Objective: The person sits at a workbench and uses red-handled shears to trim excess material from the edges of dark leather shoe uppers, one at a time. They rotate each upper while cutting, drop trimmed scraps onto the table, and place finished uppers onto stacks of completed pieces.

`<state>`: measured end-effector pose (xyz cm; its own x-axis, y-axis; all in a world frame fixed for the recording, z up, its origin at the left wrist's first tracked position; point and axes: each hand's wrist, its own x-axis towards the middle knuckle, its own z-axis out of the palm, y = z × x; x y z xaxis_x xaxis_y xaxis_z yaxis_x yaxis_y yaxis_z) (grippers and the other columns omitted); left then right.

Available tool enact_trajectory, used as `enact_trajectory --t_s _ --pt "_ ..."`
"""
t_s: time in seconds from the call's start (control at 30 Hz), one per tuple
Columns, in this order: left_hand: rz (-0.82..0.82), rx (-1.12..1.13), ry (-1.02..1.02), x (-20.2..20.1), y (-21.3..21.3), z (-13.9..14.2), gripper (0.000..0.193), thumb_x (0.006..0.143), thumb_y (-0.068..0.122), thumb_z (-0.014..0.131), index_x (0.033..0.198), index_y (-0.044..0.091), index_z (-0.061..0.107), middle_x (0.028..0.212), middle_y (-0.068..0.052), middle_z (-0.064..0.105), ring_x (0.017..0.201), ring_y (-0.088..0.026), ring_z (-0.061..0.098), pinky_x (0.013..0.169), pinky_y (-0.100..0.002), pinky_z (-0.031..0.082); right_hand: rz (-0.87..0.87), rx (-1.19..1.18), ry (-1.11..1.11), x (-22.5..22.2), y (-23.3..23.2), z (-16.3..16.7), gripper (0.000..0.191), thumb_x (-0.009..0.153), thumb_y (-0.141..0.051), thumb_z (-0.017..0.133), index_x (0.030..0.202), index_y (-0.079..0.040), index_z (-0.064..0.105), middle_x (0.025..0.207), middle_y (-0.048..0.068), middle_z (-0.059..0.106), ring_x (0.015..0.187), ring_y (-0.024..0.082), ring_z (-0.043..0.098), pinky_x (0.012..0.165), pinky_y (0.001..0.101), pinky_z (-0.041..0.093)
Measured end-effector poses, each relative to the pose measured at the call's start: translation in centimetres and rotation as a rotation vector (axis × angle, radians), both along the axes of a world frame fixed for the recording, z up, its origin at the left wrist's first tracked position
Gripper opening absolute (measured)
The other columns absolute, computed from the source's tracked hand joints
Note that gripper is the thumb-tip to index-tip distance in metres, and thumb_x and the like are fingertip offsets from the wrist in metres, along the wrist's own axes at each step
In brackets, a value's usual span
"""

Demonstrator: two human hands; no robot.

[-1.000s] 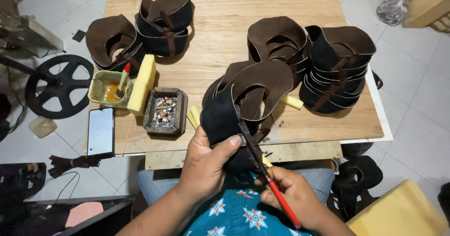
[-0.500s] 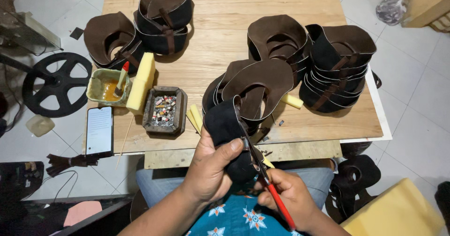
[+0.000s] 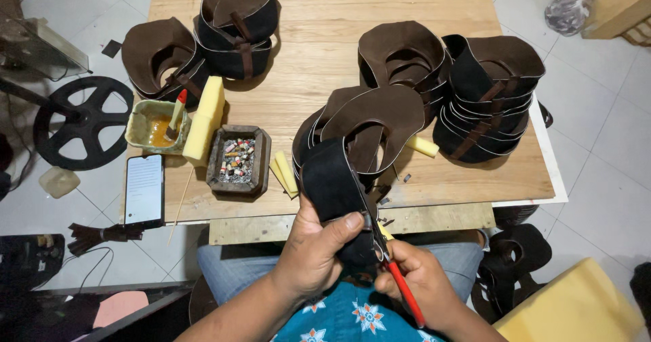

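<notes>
Holding a dark suede leather piece (image 3: 336,193) over the near edge of the wooden counter (image 3: 325,57), the left hand (image 3: 315,257) is clenching it from below, thumb pressed flat across its face, while the right hand (image 3: 417,284) is gripping red-handled scissors (image 3: 390,264) whose blades are lying along the piece's right edge. The piece is arching up and leaning against a brown shoe upper (image 3: 380,115) behind it, which suggests a light, pliable sheet that is bending under its own weight yet keeping a curve. Its napped surface is likely giving good friction, so a pinch close beside the cutting line, as the thumb is doing now, appears the soundest hold; gripping farther out would probably let the edge flop. Stacks of finished uppers (image 3: 485,94) are sitting at the counter's right and far left. A yellow sponge block (image 3: 205,118), a glue tub with a brush (image 3: 156,121), a small tray of bits (image 3: 237,159) and a phone (image 3: 144,189) are lying to the left.
</notes>
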<state>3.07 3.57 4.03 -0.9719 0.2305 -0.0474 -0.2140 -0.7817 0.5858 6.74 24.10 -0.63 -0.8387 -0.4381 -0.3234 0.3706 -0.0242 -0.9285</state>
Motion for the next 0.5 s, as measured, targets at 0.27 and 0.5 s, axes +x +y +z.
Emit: enact_trajectory --t_s 0.27,0.5 --pt "-0.029 -0.125 0.038 0.4 0.0 0.2 0.065 0.098 0.001 0.066 0.153 0.013 0.034 0.127 -0.009 0.059 0.11 -0.016 0.061 0.096 -0.035 0.055 -0.036 0.02 0.163 0.0 -0.6 0.8 0.059 0.086 -0.052 0.075 0.115 -0.001 0.069 0.076 -0.001 0.064 0.062 0.007 0.055 0.055 0.0234 0.045" --pt "0.084 -0.328 0.173 -0.2 -1.3 3.1 0.061 0.097 -0.001 0.064 0.149 0.005 0.032 0.127 -0.013 0.062 0.11 -0.019 0.065 0.095 -0.036 0.058 -0.015 -0.002 0.197 0.1 0.0 1.3 0.078 0.087 -0.064 0.072 0.126 0.002 0.058 0.09 0.002 0.061 0.079 0.009 0.059 0.07 0.0254 0.052"
